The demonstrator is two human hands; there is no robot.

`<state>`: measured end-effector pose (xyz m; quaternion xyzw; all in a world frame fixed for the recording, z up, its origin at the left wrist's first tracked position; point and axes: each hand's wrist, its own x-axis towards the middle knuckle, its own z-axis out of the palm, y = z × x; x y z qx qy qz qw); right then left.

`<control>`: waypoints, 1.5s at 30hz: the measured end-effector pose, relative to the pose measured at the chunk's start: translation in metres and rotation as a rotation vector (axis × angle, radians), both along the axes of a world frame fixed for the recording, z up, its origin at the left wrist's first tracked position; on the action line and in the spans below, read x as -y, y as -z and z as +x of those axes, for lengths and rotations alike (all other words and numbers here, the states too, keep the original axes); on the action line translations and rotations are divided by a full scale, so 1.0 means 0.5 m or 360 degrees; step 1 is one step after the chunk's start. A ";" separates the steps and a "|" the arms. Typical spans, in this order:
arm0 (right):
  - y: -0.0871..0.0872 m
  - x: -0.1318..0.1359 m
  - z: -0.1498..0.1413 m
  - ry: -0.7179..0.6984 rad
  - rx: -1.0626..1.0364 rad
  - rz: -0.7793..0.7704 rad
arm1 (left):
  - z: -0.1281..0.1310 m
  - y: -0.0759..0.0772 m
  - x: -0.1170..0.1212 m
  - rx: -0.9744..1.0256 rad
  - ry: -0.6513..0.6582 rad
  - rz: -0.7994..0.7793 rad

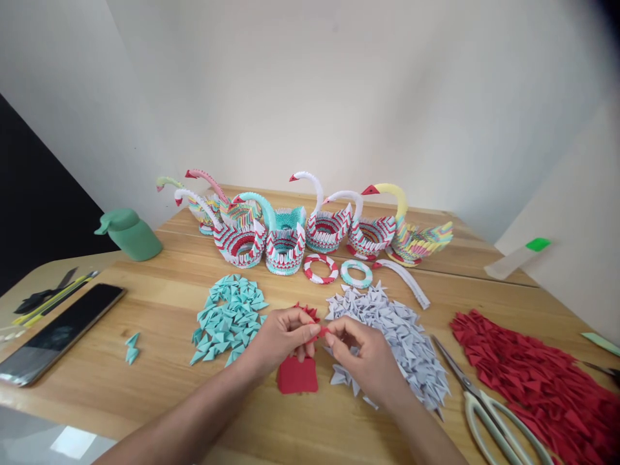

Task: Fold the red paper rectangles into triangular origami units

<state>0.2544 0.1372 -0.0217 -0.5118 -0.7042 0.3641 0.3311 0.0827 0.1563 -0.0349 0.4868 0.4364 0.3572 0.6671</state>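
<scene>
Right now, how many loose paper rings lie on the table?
2: a red-white ring near the swans, and a teal-white ring just right of it. More may be hidden.

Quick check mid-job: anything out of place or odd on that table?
Two things, both mild. Two teal pieces lie by themselves, between the phone and the teal pile. A pale neck lies loose near the rings, while other necks rise from swans.

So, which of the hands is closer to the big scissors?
Right. The right hand is left of the scissors, with grey paper pieces between them; the left hand is farther left.
</scene>
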 end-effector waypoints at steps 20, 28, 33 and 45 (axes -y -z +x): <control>0.005 -0.004 0.003 -0.0075 -0.0294 -0.0315 | -0.008 0.007 -0.001 0.0021 0.0006 0.0077; 0.002 -0.004 0.006 -0.0059 -0.0184 -0.0194 | -0.001 0.005 0.007 -0.0094 0.0057 0.0214; 0.003 -0.004 0.012 -0.0051 -0.0195 -0.0190 | -0.009 -0.001 0.003 -0.0037 0.0167 0.0140; -0.004 -0.007 0.016 0.0035 -0.0271 -0.0174 | -0.007 -0.011 0.004 -0.0076 0.0082 0.0082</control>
